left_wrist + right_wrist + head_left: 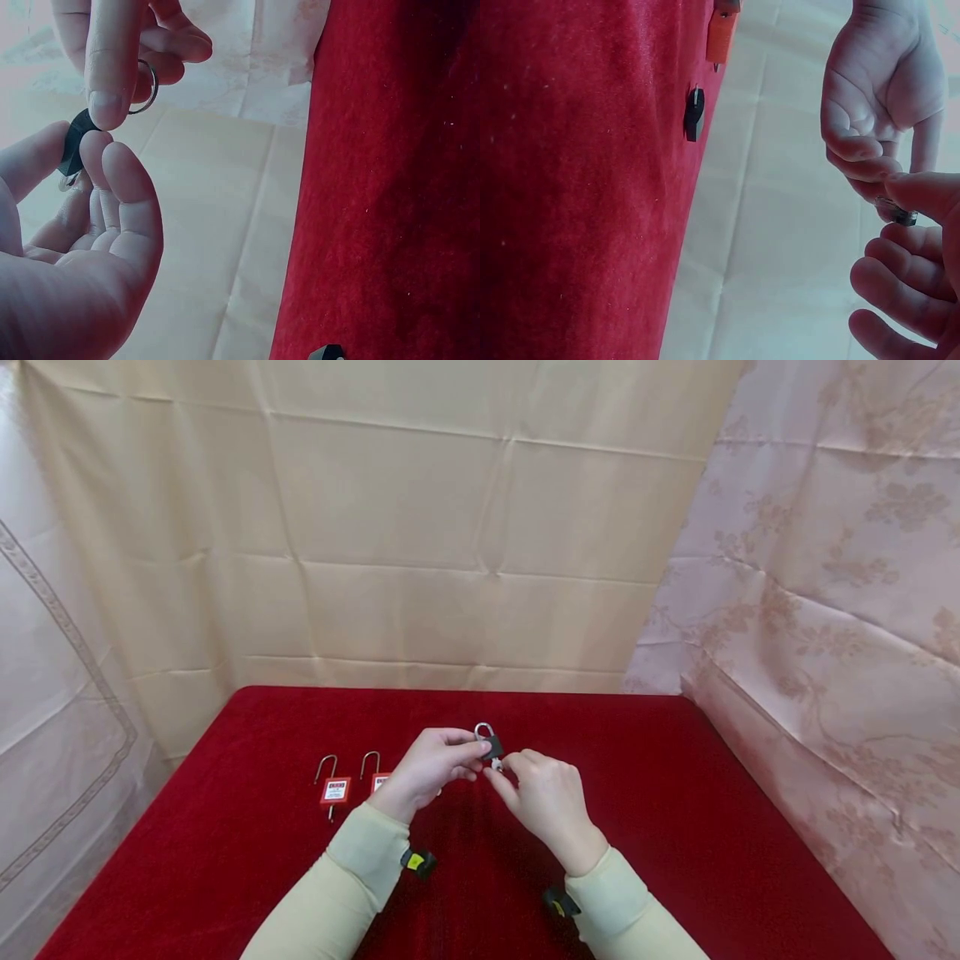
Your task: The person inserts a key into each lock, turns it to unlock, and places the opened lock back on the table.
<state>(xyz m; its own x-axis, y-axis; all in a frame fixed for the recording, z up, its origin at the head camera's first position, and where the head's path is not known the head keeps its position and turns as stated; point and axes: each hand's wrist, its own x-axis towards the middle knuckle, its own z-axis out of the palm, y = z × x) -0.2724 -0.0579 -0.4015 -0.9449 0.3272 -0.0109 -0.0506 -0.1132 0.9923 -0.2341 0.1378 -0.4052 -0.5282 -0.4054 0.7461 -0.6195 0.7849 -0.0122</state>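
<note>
Between finger and thumb my left hand holds a small black padlock above the table, its silver shackle pointing up. I cannot tell whether the shackle is locked. My right hand pinches the silver keys at the padlock's lower end. A metal key ring hangs beside the right fingers in the left wrist view. In the right wrist view, the fingers of both hands meet around the padlock and cover much of it.
On the red cloth-covered table, two red padlocks with white labels lie to the left, shackles raised. The left hand partly covers the second red padlock. Another black padlock lies on the cloth. Hanging curtains surround the table.
</note>
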